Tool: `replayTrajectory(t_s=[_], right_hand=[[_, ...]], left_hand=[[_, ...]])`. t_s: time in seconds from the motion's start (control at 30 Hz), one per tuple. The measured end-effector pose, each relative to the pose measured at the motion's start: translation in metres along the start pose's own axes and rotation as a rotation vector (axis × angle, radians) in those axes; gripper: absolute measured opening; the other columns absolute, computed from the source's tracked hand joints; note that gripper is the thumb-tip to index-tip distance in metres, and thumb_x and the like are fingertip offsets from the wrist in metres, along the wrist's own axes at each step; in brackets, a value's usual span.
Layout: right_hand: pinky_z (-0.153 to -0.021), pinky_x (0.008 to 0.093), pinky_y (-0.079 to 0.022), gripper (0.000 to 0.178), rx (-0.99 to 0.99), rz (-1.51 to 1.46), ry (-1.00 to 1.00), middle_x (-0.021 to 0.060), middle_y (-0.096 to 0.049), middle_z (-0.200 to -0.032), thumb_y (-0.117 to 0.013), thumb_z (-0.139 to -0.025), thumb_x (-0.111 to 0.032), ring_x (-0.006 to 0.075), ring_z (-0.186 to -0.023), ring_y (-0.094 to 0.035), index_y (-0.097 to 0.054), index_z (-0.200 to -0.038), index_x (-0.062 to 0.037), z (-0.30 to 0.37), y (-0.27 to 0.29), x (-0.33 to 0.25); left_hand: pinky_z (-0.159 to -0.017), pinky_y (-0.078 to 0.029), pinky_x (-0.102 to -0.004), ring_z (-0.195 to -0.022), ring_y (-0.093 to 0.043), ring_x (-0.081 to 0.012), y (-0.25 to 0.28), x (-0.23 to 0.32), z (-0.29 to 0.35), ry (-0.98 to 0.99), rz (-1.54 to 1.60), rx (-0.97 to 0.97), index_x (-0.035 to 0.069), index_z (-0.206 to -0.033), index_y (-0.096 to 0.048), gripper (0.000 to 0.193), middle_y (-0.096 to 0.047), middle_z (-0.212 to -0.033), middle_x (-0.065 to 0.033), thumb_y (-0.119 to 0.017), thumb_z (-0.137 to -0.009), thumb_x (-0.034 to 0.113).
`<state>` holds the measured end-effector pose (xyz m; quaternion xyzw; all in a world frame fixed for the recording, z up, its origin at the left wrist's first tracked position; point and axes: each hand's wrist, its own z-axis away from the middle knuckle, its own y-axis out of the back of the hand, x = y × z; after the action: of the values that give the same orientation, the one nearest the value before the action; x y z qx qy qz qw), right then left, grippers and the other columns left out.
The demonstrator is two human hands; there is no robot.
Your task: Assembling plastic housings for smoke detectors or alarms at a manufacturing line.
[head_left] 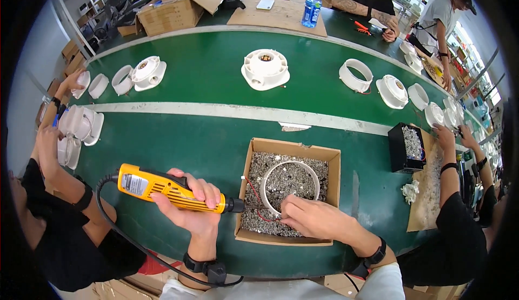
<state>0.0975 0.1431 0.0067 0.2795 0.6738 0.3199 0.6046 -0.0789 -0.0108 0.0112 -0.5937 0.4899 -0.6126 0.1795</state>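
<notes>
My left hand is wrapped round a yellow electric screwdriver, whose dark nose points right across the edge of an open cardboard box. Small metal screws fill the bottom of that box. Over them is a white plastic ring with a thin red wire along its left side. My right hand is closed at the ring's near rim, fingers pinched together. Those fingers hide the part of the rim they grip, and whether they also hold a screw does not show.
A dark cable trails from the screwdriver past my left wrist. Beyond a pale rail, white round housings and rings stand on a green belt. A black bin of metal parts stands right. Co-workers sit at both sides; others work beyond the belt.
</notes>
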Motion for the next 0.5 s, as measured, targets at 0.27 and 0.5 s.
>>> replayTrajectory(t_s=[0.27,0.5], right_hand=[[-0.063,0.0406,-0.048,0.018,0.009,-0.117,0.012,0.0128,-0.043,-0.087,-0.053,-0.088,-0.011,0.0305,-0.078,-0.055,-0.039,-0.091,-0.0004,-0.002,0.004,0.003],[-0.066,0.0389,-0.049,0.019,0.085,-0.160,-0.016,0.0129,-0.049,-0.092,-0.055,-0.088,-0.012,0.0316,-0.079,-0.056,-0.042,-0.097,-0.0012,-0.006,0.005,-0.005]], left_hand=[[-0.037,-0.034,-0.0253,-0.037,-0.039,-0.0127,-0.001,-0.002,0.000,-0.003,-0.016,0.023,0.010,-0.104,-0.044,0.056,-0.044,-0.057,-0.0018,-0.038,-0.087,0.063],[-0.038,-0.034,-0.0250,-0.038,-0.039,-0.0126,0.002,0.001,0.001,-0.006,-0.018,0.009,0.010,-0.105,-0.043,0.055,-0.044,-0.057,-0.0017,-0.038,-0.088,0.063]])
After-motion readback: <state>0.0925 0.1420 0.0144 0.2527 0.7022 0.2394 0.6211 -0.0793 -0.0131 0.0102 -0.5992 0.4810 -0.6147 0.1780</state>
